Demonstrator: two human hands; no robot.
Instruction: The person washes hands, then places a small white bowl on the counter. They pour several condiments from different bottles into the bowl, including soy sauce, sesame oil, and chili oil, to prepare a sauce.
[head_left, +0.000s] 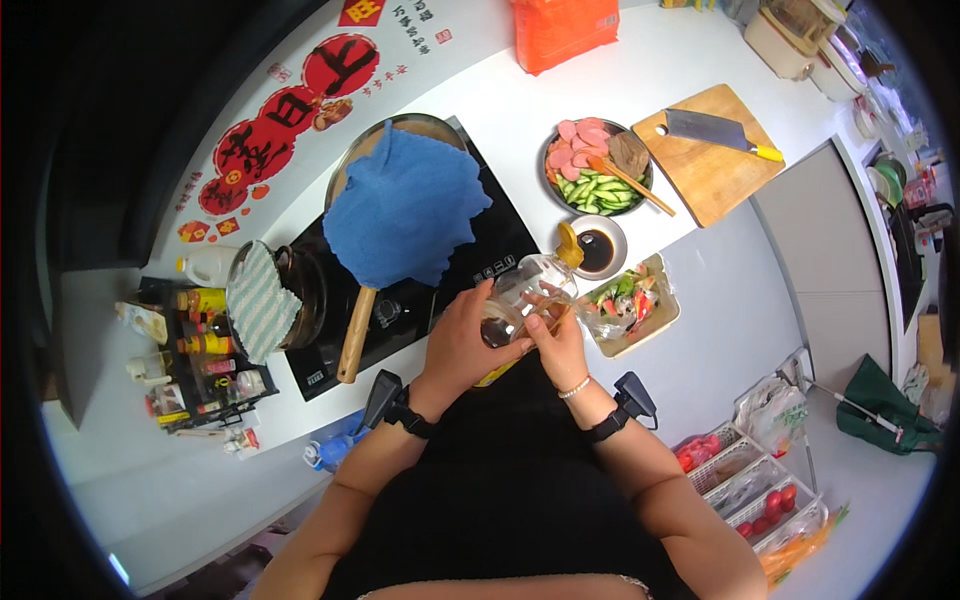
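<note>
Both my hands hold a clear bottle (534, 279) with a raised yellow flip cap, close to my body at the counter's edge. My left hand (471, 341) wraps its lower side, while my right hand (556, 346) grips it from the right. A little dark liquid shows inside. Just beyond the cap is a small bowl of dark sauce (598, 250). Behind that, a round dish (600, 169) holds sliced pink sausage, cucumber strips and brown meat, with wooden chopsticks (637, 189) laid across. A blue cloth (405, 206) covers a wooden-handled pan on the black cooktop (499, 225).
A cleaver (709, 129) lies on a wooden cutting board (724, 176) at the right. A scrap-filled bin (637, 341) hangs near the counter's edge. A striped cloth (259, 304) covers a pot at the left, beside a rack of condiments (214, 352). An orange package (566, 34) stands at the back.
</note>
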